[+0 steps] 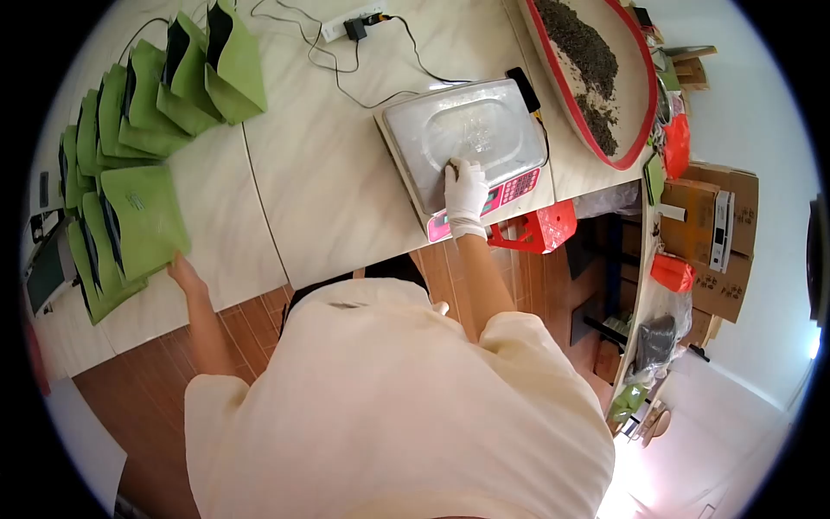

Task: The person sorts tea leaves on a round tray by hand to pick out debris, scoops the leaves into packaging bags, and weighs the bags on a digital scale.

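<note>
My right hand, in a white glove, is over the front part of the metal pan of a digital scale. Its fingers are curled together, with a small dark clump showing at the fingertips. To the left, my bare left hand is at the lower right corner of a green pouch, fingers closed on its edge; the fingertips are partly hidden. That pouch stands in front of several similar green pouches, their tops open and dark inside.
A red-rimmed tray holding dark, crumbly loose material lies at the back right. Cables run from a white power strip behind the scale. A red plastic basket is below the table edge. Cardboard boxes stand at the far right.
</note>
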Tool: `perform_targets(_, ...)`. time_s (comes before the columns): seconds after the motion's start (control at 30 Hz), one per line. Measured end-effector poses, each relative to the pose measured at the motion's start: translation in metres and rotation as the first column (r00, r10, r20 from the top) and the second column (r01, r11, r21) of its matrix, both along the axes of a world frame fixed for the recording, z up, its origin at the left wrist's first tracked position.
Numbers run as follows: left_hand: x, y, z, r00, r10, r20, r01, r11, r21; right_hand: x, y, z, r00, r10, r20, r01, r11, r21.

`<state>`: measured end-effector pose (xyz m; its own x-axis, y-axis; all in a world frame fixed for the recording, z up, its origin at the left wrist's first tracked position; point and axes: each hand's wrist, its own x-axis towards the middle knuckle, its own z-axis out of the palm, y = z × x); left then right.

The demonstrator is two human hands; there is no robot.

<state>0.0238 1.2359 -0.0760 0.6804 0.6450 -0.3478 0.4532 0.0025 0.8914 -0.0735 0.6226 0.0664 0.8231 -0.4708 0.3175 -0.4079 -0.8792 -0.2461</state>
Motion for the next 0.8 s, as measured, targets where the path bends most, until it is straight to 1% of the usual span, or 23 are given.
perform_targets(0.07, -0.019, -0.018, -0.015, 0.993, 0.044, -0.106, -0.046, 0.999, -0.017, 0.003, -0.002, -0.004, 0.998, -0.003, -0.056, 0.001, 1.000, -0.028)
perform_targets(0.1, -0.033, -0.038, -0.006, 0.991, -0.005, -0.137, -0.002, 0.999, -0.050, 0.005, -0.006, -0.008, 0.999, -0.006, -0.048, 0.004, 0.999, -0.032)
perform_targets(0.13, -0.045, -0.065, 0.007, 0.984, -0.056, -0.170, 0.042, 0.996, -0.084, 0.007, -0.011, -0.011, 0.995, 0.021, -0.093, -0.028, 0.997, -0.067)
perform_targets(0.17, -0.053, -0.085, 0.016, 0.984, -0.062, -0.169, 0.047, 0.995, -0.091, 0.008, -0.014, -0.012, 0.989, 0.045, -0.141, -0.059, 0.993, -0.103)
perform_targets(0.23, -0.067, -0.116, 0.026, 0.952, -0.183, -0.246, 0.131, 0.968, -0.215, 0.009, -0.019, -0.012, 0.982, 0.092, -0.168, -0.109, 0.989, -0.097)
perform_targets(0.3, -0.080, -0.140, 0.020, 0.951, -0.194, -0.241, 0.136, 0.962, -0.238, 0.011, -0.020, -0.017, 0.982, 0.091, -0.163, -0.120, 0.977, -0.175)
perform_targets(0.37, -0.089, -0.161, 0.018, 0.949, -0.249, -0.194, 0.193, 0.943, -0.270, 0.011, -0.021, -0.020, 0.979, 0.087, -0.183, -0.117, 0.980, -0.159)
perform_targets(0.4, -0.093, -0.172, 0.025, 0.954, -0.232, -0.191, 0.177, 0.948, -0.265, 0.013, -0.020, -0.017, 0.976, 0.082, -0.204, -0.111, 0.984, -0.137)
perform_targets(0.43, -0.096, -0.183, 0.033, 0.950, -0.257, -0.176, 0.204, 0.940, -0.272, 0.013, -0.023, -0.012, 0.975, 0.101, -0.197, -0.129, 0.983, -0.130)
perform_targets(0.47, -0.100, -0.191, 0.040, 0.946, -0.283, -0.160, 0.232, 0.933, -0.277, 0.013, -0.024, 0.003, 0.965, 0.115, -0.237, -0.110, 0.993, 0.038)
perform_targets(0.5, -0.105, -0.197, 0.043, 0.951, -0.267, -0.153, 0.221, 0.938, -0.266, 0.010, -0.026, 0.011, 0.952, 0.135, -0.274, -0.080, 0.976, 0.204)
perform_targets(0.53, -0.109, -0.205, 0.047, 0.952, -0.265, -0.154, 0.220, 0.941, -0.256, 0.000, -0.028, 0.004, 0.988, 0.075, -0.134, -0.041, 0.970, 0.238)
perform_targets(0.57, -0.113, -0.213, 0.049, 0.951, -0.268, -0.157, 0.224, 0.943, -0.247, -0.008, -0.034, 0.005, 0.989, 0.082, -0.126, -0.049, 0.968, 0.245)
perform_targets(0.63, -0.122, -0.231, 0.052, 0.947, -0.278, -0.161, 0.244, 0.948, -0.202, -0.029, -0.051, 0.005, 0.994, -0.025, 0.105, -0.032, 0.861, 0.508)
perform_targets(0.67, -0.127, -0.244, 0.051, 0.942, -0.291, -0.168, 0.264, 0.950, -0.170, -0.040, -0.065, 0.005, 0.982, -0.053, 0.181, -0.065, 0.803, 0.592)
perform_targets(0.7, -0.136, -0.256, 0.044, 0.940, -0.297, -0.168, 0.271, 0.949, -0.158, -0.054, -0.079, 0.013, 0.981, -0.063, 0.183, -0.061, 0.797, 0.600)
perform_targets(0.77, -0.142, -0.286, 0.033, 0.923, -0.369, -0.108, 0.355, 0.926, -0.128, -0.081, -0.114, 0.036, 0.980, -0.169, 0.104, -0.003, 0.508, 0.861)
perform_targets(0.8, -0.145, -0.318, 0.056, 0.917, -0.377, -0.132, 0.364, 0.925, -0.107, -0.096, -0.126, 0.050, 0.964, -0.252, 0.087, 0.003, 0.337, 0.942)
